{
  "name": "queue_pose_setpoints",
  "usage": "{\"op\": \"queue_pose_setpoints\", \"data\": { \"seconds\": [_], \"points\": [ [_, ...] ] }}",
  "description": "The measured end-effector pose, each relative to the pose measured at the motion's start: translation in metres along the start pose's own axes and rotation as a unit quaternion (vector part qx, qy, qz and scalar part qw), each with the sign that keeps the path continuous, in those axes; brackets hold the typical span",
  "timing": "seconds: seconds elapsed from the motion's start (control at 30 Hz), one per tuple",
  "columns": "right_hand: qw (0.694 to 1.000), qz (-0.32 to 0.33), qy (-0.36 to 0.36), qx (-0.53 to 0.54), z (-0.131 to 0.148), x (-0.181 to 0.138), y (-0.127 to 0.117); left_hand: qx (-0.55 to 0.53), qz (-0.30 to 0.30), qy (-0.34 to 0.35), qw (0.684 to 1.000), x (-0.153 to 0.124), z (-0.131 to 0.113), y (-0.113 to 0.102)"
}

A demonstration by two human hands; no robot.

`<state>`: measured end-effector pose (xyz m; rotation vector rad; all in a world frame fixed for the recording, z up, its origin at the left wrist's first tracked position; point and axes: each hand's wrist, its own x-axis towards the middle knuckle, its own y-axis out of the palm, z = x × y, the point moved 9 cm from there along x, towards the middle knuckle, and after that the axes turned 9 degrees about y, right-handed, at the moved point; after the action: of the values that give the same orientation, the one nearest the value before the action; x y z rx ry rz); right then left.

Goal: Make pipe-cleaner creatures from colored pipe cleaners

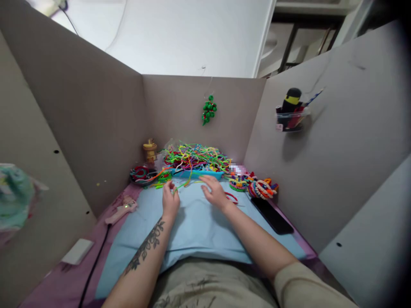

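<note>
My left hand (170,199) is pinched on a thin green cord (183,185), which stretches up and to the right toward the pile. To the right, my right hand (214,192) is raised with its fingers apart, and nothing shows in it. Just beyond both hands stands a blue tray (199,175), heaped with a tangle of multicoloured cords (195,156). A red loop of cord (231,197) lies on the light blue cover beside my right wrist.
Braided cord bands (261,188) lie by a black phone (271,215) at right. A pink corded device (121,211) and a white box (77,251) are at left. Grey panels (180,102) surround the table; a green beaded ornament (209,110) hangs at the back.
</note>
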<state>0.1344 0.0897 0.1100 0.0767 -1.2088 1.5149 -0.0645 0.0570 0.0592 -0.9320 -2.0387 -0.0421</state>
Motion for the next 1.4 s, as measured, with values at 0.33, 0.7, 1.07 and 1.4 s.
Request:
{"op": "queue_pose_setpoints", "data": {
  "seconds": [0.33, 0.7, 1.07, 1.4],
  "points": [
    [0.969, 0.193, 0.12, -0.101, -0.034, 0.008, 0.064, 0.072, -0.284, -0.161, 0.942, -0.009, 0.044, -0.072],
    [0.935, 0.212, 0.196, -0.207, -0.103, -0.032, 0.017, -0.058, -0.002, -0.148, 0.987, 0.0, 0.053, 0.004],
    [0.944, 0.077, 0.253, -0.197, -0.131, -0.019, -0.01, 0.102, 0.113, -0.012, 0.988, 0.002, 0.024, 0.021],
    [0.953, 0.145, 0.23, -0.133, -0.116, -0.039, 0.026, 0.058, 0.281, 0.054, 0.956, -0.007, -0.002, 0.044]
  ]
}}
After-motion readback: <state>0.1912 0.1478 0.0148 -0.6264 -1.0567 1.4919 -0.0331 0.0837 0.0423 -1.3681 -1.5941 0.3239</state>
